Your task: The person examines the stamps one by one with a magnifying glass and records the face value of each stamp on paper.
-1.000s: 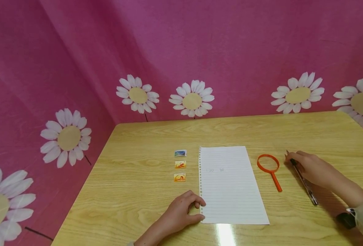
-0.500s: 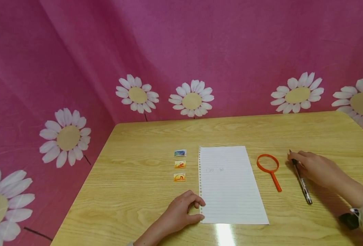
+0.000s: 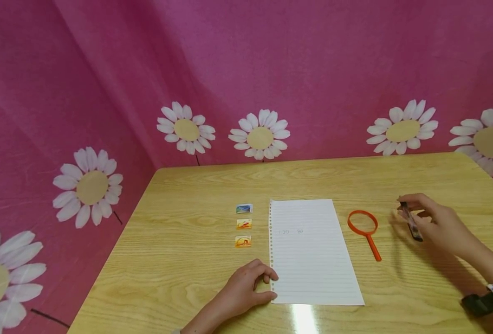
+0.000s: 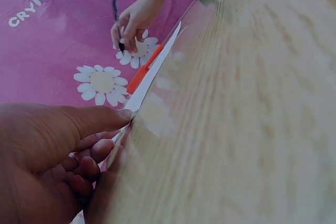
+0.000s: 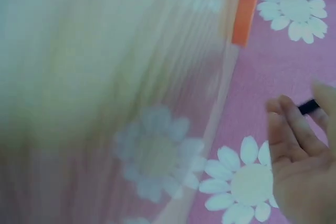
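In the head view my left hand [image 3: 244, 288] rests at the lower left edge of a lined sheet of paper [image 3: 313, 269], thumb and fingertips touching it. Faint handwritten digits stand near the sheet's upper left. On the right, my right hand [image 3: 443, 227] pinches a dark pen [image 3: 411, 223] between thumb and fingers, lifted off the table and tilted. The left wrist view also shows this pen [image 4: 115, 13] held above the surface. In the right wrist view only a short black piece of the pen [image 5: 308, 107] shows behind the fingers.
An orange magnifying glass [image 3: 373, 247] lies between the sheet and my right hand. Left of the sheet, three small stamp-like pictures, one blue [image 3: 244, 208] and two yellow [image 3: 243, 241], lie in a column. A pink flowered cloth [image 3: 321, 69] hangs behind the wooden table [image 3: 179, 260].
My right hand has picked the pen up from the table, raising it and turning it in the fingers. The left hand, paper, magnifying glass and small pictures have stayed put.
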Tool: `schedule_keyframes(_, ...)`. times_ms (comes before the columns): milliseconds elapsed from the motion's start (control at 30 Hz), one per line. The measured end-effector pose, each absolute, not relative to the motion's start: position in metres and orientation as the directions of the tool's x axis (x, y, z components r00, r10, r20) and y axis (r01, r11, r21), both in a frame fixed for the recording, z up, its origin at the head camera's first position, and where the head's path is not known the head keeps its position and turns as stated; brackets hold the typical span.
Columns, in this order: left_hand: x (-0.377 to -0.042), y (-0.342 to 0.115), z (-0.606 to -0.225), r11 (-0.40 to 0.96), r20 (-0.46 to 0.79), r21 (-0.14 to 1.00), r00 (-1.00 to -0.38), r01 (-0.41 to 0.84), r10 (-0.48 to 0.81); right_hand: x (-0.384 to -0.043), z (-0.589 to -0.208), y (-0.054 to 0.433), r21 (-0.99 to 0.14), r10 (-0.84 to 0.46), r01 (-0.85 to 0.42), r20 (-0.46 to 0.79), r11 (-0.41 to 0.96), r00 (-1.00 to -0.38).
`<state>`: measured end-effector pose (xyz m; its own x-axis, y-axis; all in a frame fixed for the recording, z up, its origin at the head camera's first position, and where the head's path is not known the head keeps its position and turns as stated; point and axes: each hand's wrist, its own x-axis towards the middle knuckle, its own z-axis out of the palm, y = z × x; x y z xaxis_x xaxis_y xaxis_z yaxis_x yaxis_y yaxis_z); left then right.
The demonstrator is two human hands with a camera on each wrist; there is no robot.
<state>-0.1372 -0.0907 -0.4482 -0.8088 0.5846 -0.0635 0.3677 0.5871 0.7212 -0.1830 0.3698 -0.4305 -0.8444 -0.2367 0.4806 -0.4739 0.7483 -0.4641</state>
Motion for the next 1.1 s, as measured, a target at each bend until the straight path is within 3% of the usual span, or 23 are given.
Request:
schedule_keyframes(200, -0.137, -0.091, -0.448, 0.584, -0.064, 0.725, -0.808, 0.367, 0.586, -0.179, -0.427, 0.364, -0.722, -0.063, -0.419, 0.465, 0.55, -0.883)
schedule_keyframes(533, -0.138, -0.091, -0.449, 0.592, -0.067, 0.718, -0.81, 0.367, 0.583, -0.174, -0.425, 0.362, -0.807, 0.105, -0.267, 0.373, 0.526, -0.922)
schedule_keyframes(733, -0.137, -0.091, -0.448, 0.593, -0.063, 0.714, -0.81, 0.372, 0.583, -0.174, -0.426, 0.36, -0.864, 0.084, -0.254, 0.32, 0.436, -0.944)
schedule_keyframes(967, -0.138, -0.091, -0.448, 0.593, -0.065, 0.716, -0.811, 0.368, 0.582, -0.172, -0.427, 0.343, -0.975, 0.023, -0.177, 0.182, 0.137, -0.983)
schedule_keyframes(1100, -0.137, -0.092, -0.449, 0.588, -0.064, 0.72, -0.809, 0.369, 0.585, -0.171, -0.428, 0.333, -0.987, 0.033, -0.141, 0.143, 0.072, -0.989)
